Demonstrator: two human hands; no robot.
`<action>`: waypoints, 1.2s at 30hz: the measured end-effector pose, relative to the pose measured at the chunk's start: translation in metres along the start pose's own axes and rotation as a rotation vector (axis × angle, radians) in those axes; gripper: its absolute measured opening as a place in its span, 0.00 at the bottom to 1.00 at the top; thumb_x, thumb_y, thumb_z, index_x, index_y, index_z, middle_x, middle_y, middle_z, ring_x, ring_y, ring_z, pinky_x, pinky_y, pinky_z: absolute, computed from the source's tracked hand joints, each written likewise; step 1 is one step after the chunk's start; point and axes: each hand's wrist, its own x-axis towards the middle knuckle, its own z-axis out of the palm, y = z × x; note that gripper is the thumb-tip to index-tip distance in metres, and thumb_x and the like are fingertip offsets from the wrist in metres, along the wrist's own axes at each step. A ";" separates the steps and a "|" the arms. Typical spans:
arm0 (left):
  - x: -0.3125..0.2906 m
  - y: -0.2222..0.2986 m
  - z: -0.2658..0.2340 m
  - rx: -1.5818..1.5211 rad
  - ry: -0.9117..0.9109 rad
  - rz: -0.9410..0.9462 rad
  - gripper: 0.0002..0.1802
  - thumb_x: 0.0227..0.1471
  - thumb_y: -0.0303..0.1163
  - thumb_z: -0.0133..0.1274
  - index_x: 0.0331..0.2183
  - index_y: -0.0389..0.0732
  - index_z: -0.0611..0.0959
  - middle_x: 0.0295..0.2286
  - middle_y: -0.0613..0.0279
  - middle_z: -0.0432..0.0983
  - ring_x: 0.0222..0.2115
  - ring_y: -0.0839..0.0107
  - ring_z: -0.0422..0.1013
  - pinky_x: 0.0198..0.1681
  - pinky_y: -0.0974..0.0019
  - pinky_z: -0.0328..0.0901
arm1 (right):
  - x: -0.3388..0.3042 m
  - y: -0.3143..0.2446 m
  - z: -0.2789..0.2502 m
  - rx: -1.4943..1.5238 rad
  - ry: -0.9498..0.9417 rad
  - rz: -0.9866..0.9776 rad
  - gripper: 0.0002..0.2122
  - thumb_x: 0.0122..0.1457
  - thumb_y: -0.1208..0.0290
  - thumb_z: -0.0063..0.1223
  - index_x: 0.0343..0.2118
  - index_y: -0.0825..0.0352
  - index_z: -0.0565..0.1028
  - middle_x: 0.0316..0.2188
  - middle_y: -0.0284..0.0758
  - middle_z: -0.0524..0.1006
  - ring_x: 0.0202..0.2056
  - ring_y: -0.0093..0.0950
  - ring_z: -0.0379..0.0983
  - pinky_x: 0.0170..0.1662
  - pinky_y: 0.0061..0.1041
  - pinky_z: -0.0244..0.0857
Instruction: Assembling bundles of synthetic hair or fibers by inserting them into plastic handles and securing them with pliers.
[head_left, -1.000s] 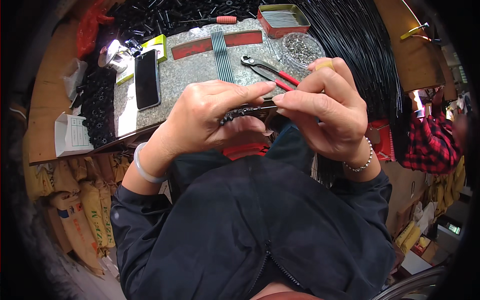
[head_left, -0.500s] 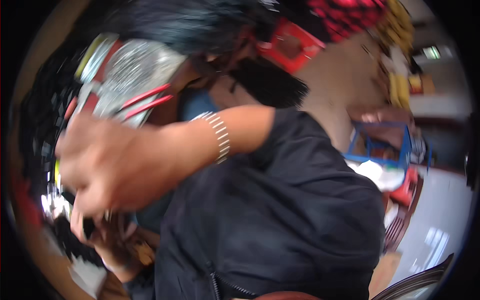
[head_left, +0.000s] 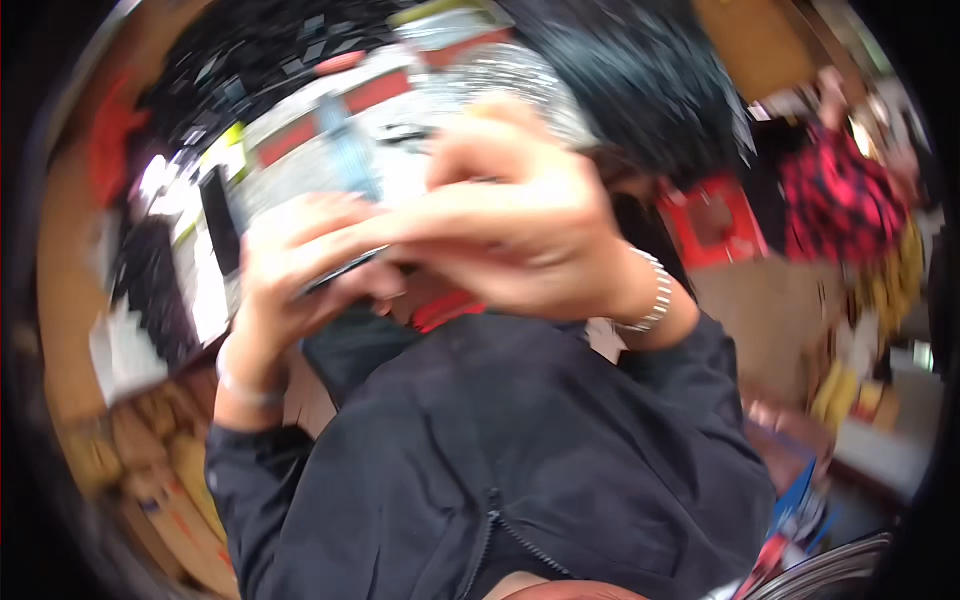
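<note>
My left hand [head_left: 285, 265] is closed in front of my chest, its fingers on a thin dark strip [head_left: 345, 270] that slants between my hands. My right hand [head_left: 545, 225], with a silvery band at the wrist, is pinched. Its fingertips meet the left hand near the strip; whatever they grip is too blurred to make out. Below the hands a bright red piece [head_left: 445, 312] shows, partly hidden. Just beyond them lie silvery strands [head_left: 515, 80] and a pale tray-like surface with red patches.
A dark, shiny heap [head_left: 300, 55] spreads at the far left. A dark flat rectangle [head_left: 220, 220] lies beside my left hand. Long dark strands [head_left: 640, 75] hang at the far right, near a red stool [head_left: 712, 220] and a person in a checked garment [head_left: 840, 190].
The view has swung, so the work surface sits further right. My right hand has moved right, off its place over the left hand. Red tool handles seen earlier on the surface no longer show there.
</note>
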 end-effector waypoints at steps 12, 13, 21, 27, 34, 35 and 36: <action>-0.016 -0.003 0.002 -0.037 0.072 0.012 0.17 0.36 0.39 0.62 0.27 0.38 0.80 0.24 0.57 0.77 0.26 0.60 0.75 0.30 0.63 0.69 | 0.015 -0.010 0.003 -0.129 -0.253 -0.071 0.12 0.38 0.77 0.62 0.31 0.61 0.78 0.21 0.27 0.68 0.27 0.27 0.62 0.37 0.29 0.59; -0.015 -0.004 0.003 -0.040 0.075 0.019 0.17 0.36 0.39 0.62 0.27 0.38 0.80 0.24 0.57 0.77 0.26 0.60 0.75 0.30 0.63 0.69 | 0.015 -0.009 0.002 -0.077 -0.276 -0.044 0.12 0.39 0.77 0.62 0.31 0.62 0.78 0.21 0.28 0.69 0.27 0.27 0.62 0.37 0.28 0.59; -0.020 -0.011 0.007 0.047 0.008 0.037 0.22 0.35 0.45 0.60 0.34 0.43 0.79 0.28 0.60 0.76 0.29 0.62 0.74 0.32 0.63 0.69 | 0.020 -0.003 0.016 0.063 -0.300 -0.094 0.26 0.42 0.62 0.65 0.43 0.68 0.68 0.33 0.37 0.64 0.34 0.28 0.62 0.38 0.25 0.59; -0.046 -0.077 0.016 0.256 -0.556 -0.085 0.54 0.27 0.58 0.60 0.55 0.44 0.61 0.55 0.51 0.54 0.59 0.55 0.46 0.59 0.51 0.44 | -0.039 0.017 0.041 0.441 -0.375 0.594 0.41 0.37 0.68 0.69 0.55 0.67 0.56 0.48 0.38 0.66 0.48 0.27 0.63 0.52 0.27 0.57; -0.050 -0.136 0.044 0.441 -0.521 -0.091 0.49 0.34 0.69 0.47 0.51 0.44 0.64 0.59 0.49 0.42 0.61 0.52 0.34 0.61 0.47 0.32 | -0.098 0.025 0.131 0.459 0.122 0.744 0.15 0.46 0.78 0.62 0.34 0.67 0.66 0.27 0.29 0.71 0.27 0.15 0.66 0.33 0.16 0.63; -0.049 -0.132 0.048 0.406 -0.484 -0.109 0.48 0.34 0.70 0.47 0.48 0.42 0.66 0.59 0.49 0.42 0.61 0.51 0.34 0.61 0.46 0.32 | -0.098 0.021 0.126 0.454 0.259 0.725 0.11 0.49 0.79 0.58 0.32 0.66 0.66 0.25 0.28 0.69 0.27 0.16 0.65 0.32 0.17 0.62; -0.049 -0.125 0.054 0.396 -0.446 -0.133 0.48 0.35 0.69 0.48 0.49 0.41 0.65 0.58 0.49 0.44 0.61 0.50 0.35 0.60 0.45 0.32 | -0.098 0.019 0.116 0.450 0.395 0.706 0.08 0.52 0.80 0.54 0.29 0.66 0.65 0.23 0.28 0.68 0.26 0.17 0.64 0.32 0.17 0.61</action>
